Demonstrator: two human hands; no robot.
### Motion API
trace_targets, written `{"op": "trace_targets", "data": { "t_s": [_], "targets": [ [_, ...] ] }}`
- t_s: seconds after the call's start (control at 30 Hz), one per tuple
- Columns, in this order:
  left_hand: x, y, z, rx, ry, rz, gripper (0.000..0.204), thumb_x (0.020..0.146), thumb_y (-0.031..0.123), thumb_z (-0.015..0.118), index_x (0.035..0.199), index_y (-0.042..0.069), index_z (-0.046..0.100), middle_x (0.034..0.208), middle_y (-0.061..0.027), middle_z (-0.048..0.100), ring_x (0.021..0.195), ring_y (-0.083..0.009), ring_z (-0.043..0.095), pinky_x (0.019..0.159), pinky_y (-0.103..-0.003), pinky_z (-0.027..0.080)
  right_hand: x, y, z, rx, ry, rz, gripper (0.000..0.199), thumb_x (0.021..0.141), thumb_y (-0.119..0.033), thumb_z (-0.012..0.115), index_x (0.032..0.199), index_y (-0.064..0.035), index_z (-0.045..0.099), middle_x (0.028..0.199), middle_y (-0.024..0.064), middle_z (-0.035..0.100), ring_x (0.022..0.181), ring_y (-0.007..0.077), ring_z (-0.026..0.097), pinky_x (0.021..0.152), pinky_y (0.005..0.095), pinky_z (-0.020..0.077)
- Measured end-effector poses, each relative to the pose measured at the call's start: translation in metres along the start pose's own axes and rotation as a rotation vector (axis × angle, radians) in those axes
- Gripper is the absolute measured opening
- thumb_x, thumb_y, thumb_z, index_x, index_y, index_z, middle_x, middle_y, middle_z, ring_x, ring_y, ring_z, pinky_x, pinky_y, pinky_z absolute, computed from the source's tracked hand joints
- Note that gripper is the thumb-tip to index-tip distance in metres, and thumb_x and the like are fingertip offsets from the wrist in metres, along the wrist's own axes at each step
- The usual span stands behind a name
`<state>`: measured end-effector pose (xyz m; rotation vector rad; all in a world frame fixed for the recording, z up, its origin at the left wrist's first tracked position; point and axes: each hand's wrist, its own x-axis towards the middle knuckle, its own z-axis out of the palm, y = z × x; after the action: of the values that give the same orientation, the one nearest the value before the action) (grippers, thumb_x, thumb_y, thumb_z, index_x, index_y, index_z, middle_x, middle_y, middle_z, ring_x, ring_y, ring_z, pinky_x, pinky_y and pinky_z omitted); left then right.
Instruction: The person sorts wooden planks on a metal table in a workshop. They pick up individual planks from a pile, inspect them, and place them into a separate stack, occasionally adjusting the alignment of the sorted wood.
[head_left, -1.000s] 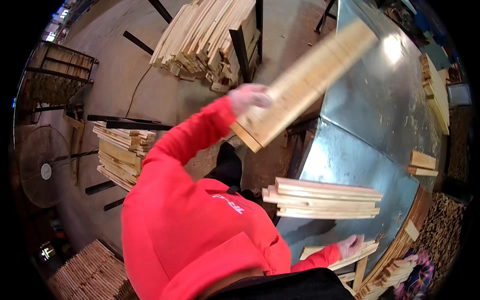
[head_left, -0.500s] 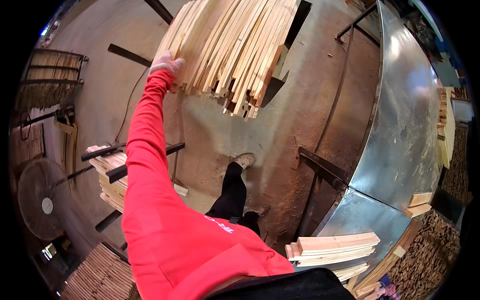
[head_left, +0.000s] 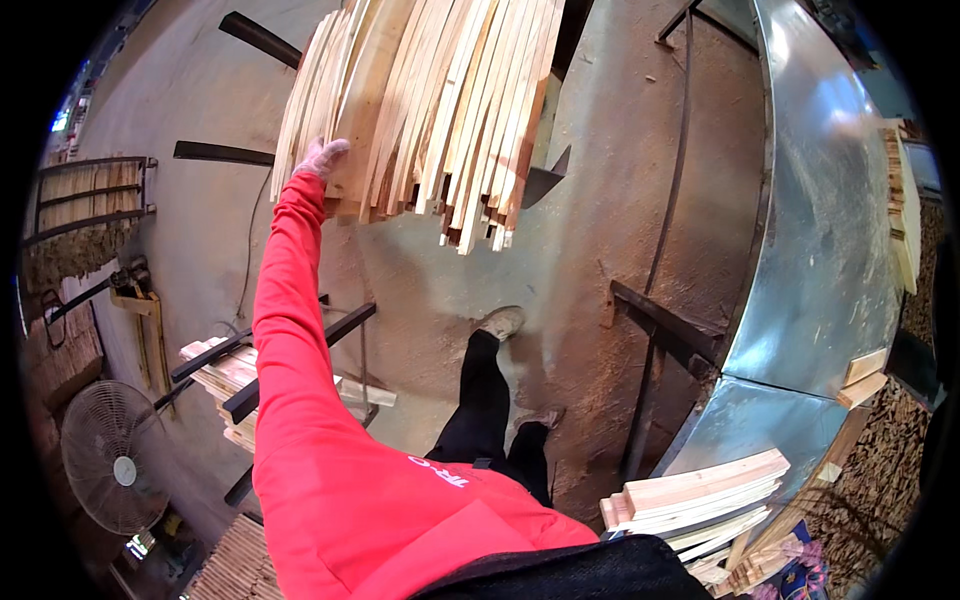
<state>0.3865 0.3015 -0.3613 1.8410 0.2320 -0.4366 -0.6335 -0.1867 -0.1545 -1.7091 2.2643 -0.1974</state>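
My left hand (head_left: 322, 158), in a pale glove at the end of a red sleeve, reaches far forward and rests against the near left end of a big pile of long pale wooden slats (head_left: 450, 110). The slats lie side by side on the floor rack and fan out toward me. The fingers touch the end of one slat; whether they grip it is unclear. My right hand is out of the picture. Below the pile are my dark trouser legs and one shoe (head_left: 500, 322) on the dusty concrete floor.
A shiny sheet-metal table (head_left: 820, 250) curves down the right side, with a short stack of boards (head_left: 700, 490) at its near end. A lower slat stack (head_left: 225, 375) sits on black metal bars at my left. A floor fan (head_left: 110, 470) stands at lower left.
A second ago my left hand held a bundle of slats up by the metal table. It has swung left and forward to the big pile, and the view turned with it.
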Motion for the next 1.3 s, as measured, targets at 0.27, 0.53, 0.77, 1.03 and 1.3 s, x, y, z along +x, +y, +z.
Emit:
{"op": "trace_targets", "data": {
  "t_s": [0.27, 0.53, 0.77, 1.03, 1.3],
  "targets": [
    [0.003, 0.025, 0.01, -0.262, -0.112, -0.203, 0.084, 0.089, 0.061, 0.051, 0.148, 0.007, 0.028, 0.149, -0.0053, 0.033, 0.137, -0.0167, 0.03, 0.114, -0.031, 0.022, -0.026, -0.043, 0.046, -0.468, -0.201, -0.105, 0.034, 0.088, -0.001, 0.058, 0.122, 0.0016, 0.056, 0.115, 0.0169, 0.063, 0.104, 0.0239, 0.061, 0.09, 0.0299, 0.0472],
    [-0.03, 0.106, 0.085, 1.007, 0.125, -0.101, 0.113, 0.066, 0.079, 0.061, 0.137, -0.005, 0.038, 0.135, -0.0304, 0.045, 0.127, -0.0412, 0.044, 0.106, -0.045, 0.033, -0.053, -0.077, 0.051, -0.476, -0.282, 0.029, 0.037, 0.09, -0.004, 0.056, 0.126, 0.0029, 0.053, 0.121, 0.0155, 0.061, 0.107, 0.0209, 0.059, 0.093, 0.0278, 0.0458],
    [0.013, 0.028, 0.137, 0.713, -0.362, 0.434, 0.06, 0.091, 0.045, 0.052, 0.128, -0.001, 0.048, 0.127, -0.0178, 0.055, 0.114, -0.0327, 0.054, 0.095, -0.044, 0.046, -0.085, -0.083, 0.016, -0.369, -0.146, 0.035, 0.044, 0.09, -0.024, 0.056, 0.13, -0.005, 0.052, 0.13, 0.0174, 0.055, 0.12, 0.0292, 0.053, 0.101, 0.0386, 0.0405],
    [-0.46, 0.194, 0.363, 0.022, -0.836, 0.556, 0.075, 0.084, 0.033, 0.062, 0.143, 0.005, 0.026, 0.14, -0.0216, 0.04, 0.128, -0.0316, 0.042, 0.099, -0.045, 0.041, -0.001, -0.043, 0.106, 0.42, 0.136, 0.491, 0.063, 0.09, -0.052, 0.048, 0.133, -0.0068, 0.05, 0.137, 0.0192, 0.048, 0.13, 0.0337, 0.043, 0.108, 0.041, 0.033],
    [-0.783, 0.074, 0.527, 1.255, -0.943, 1.239, 0.108, 0.069, 0.031, 0.079, 0.15, 0.007, 0.011, 0.153, -0.0273, 0.011, 0.143, -0.0396, 0.012, 0.115, -0.051, 0.018, 0.084, 0.022, 0.014, -0.194, 0.252, 0.622, 0.087, 0.073, -0.057, 0.068, 0.139, -0.0076, 0.04, 0.131, 0.023, 0.051, 0.129, 0.0343, 0.042, 0.106, 0.0428, 0.0333]
  ]
}}
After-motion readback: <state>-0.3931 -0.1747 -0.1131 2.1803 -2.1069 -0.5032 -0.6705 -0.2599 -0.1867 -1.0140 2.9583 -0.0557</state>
